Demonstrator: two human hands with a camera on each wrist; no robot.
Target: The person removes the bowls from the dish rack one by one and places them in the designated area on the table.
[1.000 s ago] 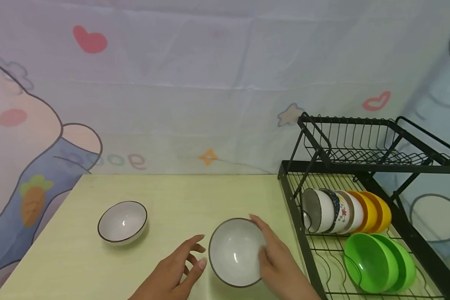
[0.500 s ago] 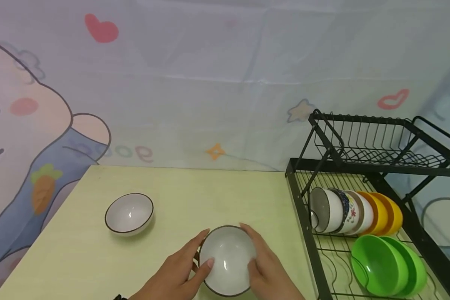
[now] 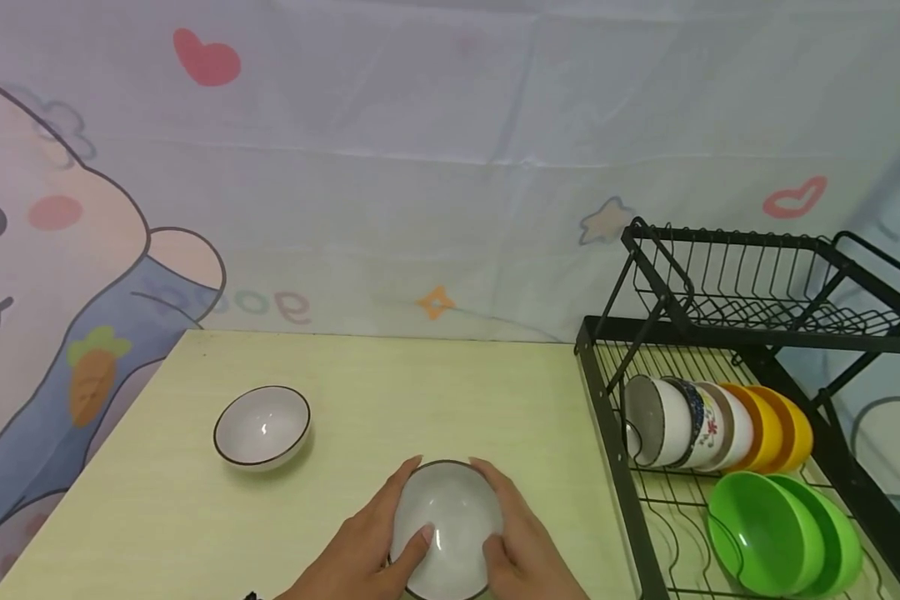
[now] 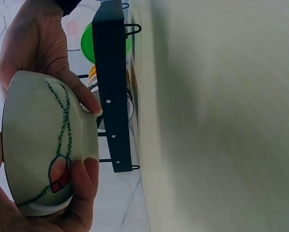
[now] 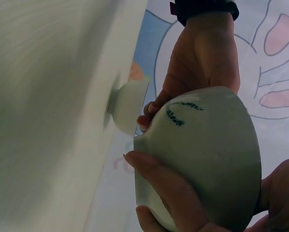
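Observation:
Between both hands is a white bowl (image 3: 450,525) with a dark rim, its inside facing up toward the head camera. My left hand (image 3: 375,537) grips its left side, thumb over the rim and fingers around the outside. On the opposite side my right hand (image 3: 525,542) holds it the same way. In the left wrist view the bowl (image 4: 47,140) shows a painted red bud and green dotted lines, and it is raised off the table. A similar white bowl (image 3: 262,427) stands on the table to the left.
A black two-tier dish rack (image 3: 607,467) stands at the right of the pale table (image 3: 435,392). Its lower tier bears white bowls (image 3: 671,421), yellow bowls (image 3: 783,429) and green bowls (image 3: 765,533). A printed cloth (image 3: 390,167) hangs behind.
My left hand has come from beside the bowl to grip its left side. The bowl, in both hands, has moved slightly left and nearer to me.

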